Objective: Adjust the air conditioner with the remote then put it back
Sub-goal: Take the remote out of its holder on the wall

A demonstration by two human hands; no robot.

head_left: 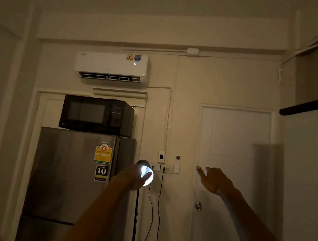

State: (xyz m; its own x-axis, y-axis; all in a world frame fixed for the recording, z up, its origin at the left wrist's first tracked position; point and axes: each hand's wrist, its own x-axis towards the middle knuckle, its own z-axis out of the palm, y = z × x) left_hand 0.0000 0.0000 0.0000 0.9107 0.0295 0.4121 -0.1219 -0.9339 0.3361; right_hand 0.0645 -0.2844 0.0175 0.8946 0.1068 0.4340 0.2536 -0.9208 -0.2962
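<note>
Remote, slim white rectangle, hangs wall-mounted; both hands empty, left hand and right hand loosely spread.

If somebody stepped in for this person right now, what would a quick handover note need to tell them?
Left hand: raised in front of the lit round lamp head on a black stand, apparently touching it; whether it grips is unclear.
Right hand: open, empty, index finger stretched towards the wall beside the white door.
Small white remote: in its spot on the wall, right of the switches, left of the right hand.
White wall-mounted air conditioner: above the black microwave, flap open, display lit.
Done: cannot tell whether any adjustment was made.
Left: if not yet adjusted, take the remote, set the unit, put it back.
</note>
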